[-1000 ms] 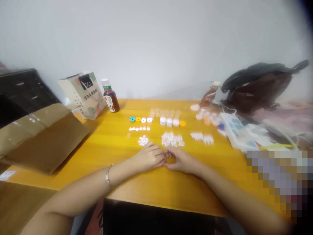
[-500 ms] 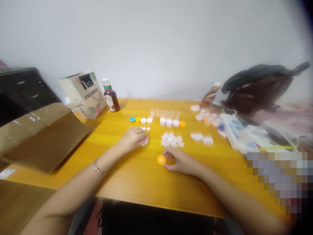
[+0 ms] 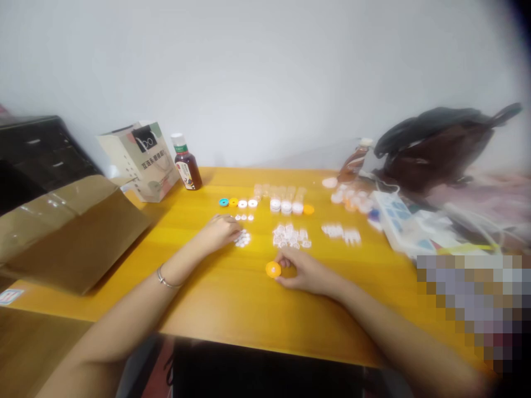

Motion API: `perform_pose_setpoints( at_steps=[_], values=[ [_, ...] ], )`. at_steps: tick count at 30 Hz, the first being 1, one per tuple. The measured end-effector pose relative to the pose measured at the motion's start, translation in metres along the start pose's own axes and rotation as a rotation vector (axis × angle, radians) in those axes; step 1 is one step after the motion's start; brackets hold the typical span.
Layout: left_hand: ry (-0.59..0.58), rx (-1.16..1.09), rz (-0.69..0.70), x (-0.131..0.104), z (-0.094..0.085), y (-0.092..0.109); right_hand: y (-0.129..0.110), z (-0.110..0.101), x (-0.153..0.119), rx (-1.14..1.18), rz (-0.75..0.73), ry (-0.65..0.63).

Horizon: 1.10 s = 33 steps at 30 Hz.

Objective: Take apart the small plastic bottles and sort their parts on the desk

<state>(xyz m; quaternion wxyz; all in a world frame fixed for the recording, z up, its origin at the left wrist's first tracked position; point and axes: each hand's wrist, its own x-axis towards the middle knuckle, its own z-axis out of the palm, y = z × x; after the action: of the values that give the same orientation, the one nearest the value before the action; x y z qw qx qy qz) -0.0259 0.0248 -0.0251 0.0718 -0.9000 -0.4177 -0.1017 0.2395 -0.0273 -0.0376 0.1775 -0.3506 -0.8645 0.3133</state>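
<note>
My right hand [image 3: 296,269] pinches an orange round cap [image 3: 273,270] above the yellow table. My left hand [image 3: 220,232] has its fingers at the left edge of a pile of small white discs [image 3: 243,239]; its fingertips are blurred, and whether they hold a disc cannot be made out. Behind it lie a few small white pieces [image 3: 244,218] and a row with a blue cap [image 3: 224,203], a yellow cap [image 3: 234,203] and white caps [image 3: 248,204]. Clear plastic pieces [image 3: 289,236] form a pile beyond my right hand.
Stacked white caps [image 3: 286,207], an orange cap [image 3: 308,210] and clear cups [image 3: 282,193] stand farther back. A cardboard box [image 3: 78,232], paper bag [image 3: 151,160] and dark bottle [image 3: 188,166] are left. Right are clear strips [image 3: 342,233], another bottle [image 3: 354,160] and a power strip [image 3: 398,221].
My left hand has shifted slightly left, showing more of the white discs. My right hand stays nearly in place with the orange cap.
</note>
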Motion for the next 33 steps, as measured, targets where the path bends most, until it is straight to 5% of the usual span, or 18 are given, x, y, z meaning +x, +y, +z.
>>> perform_pose_setpoints(
  at_steps=[12,33],
  values=[
    [0.191,-0.1,0.342,-0.001,0.01,0.067,0.004,0.004,0.003,0.015,-0.015,0.097],
    [0.215,0.228,0.698,0.001,0.006,0.067,0.007,0.008,0.006,0.005,-0.043,0.159]
  ],
)
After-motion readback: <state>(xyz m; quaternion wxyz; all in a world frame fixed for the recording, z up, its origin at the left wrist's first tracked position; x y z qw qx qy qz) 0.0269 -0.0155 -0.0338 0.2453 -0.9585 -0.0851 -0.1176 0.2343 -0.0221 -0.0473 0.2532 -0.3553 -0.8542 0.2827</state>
